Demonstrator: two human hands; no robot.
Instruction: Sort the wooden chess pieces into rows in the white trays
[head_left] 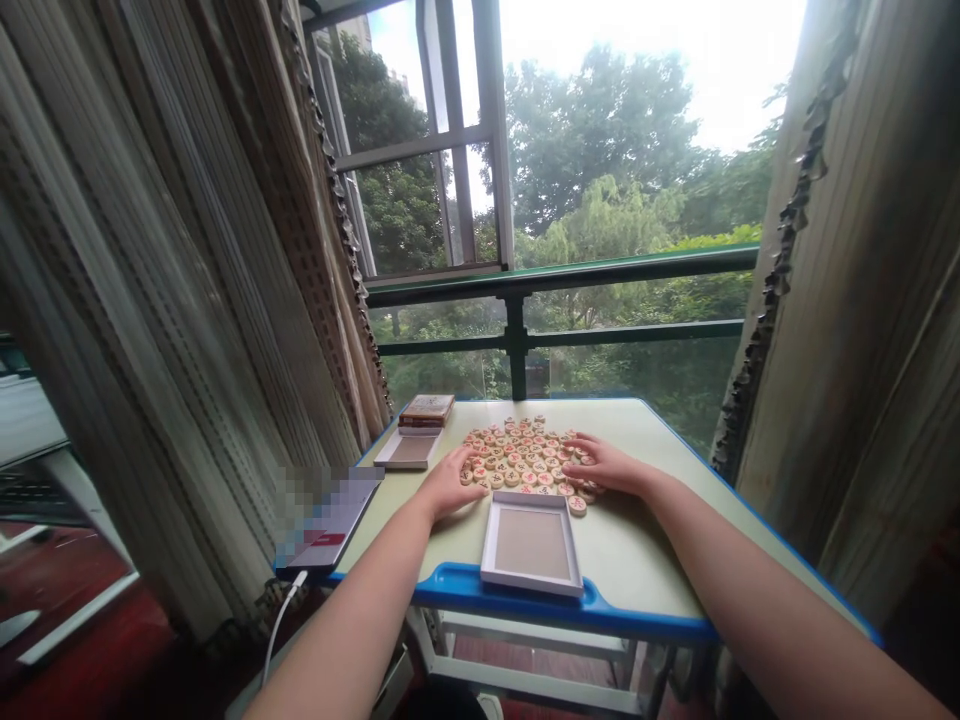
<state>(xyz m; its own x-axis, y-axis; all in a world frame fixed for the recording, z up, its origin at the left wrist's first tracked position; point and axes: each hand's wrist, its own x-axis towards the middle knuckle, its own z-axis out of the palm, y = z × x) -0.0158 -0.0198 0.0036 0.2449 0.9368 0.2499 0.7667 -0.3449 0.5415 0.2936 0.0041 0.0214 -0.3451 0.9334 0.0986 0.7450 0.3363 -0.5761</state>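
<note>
Many round wooden xiangqi pieces [517, 460] with red and dark characters lie spread on the pale table top. At the left edge of the spread rests my left hand [451, 483], fingers apart and curved around the outer pieces. My right hand [604, 466] is at the right edge, its fingers spread and touching or just over pieces there. Neither hand has a piece lifted. Just in front of the pieces sits a shallow white box tray [531, 545] with a greyish-brown bottom, reaching over the table's near edge.
A second shallow white tray [409, 448] and a patterned brown box [427, 410] stand at the back left. A flat device [330, 530] with a white cable [279, 625] lies at the left edge. Curtains hang on both sides; a railing [562, 277] runs behind the blue-edged table [637, 560].
</note>
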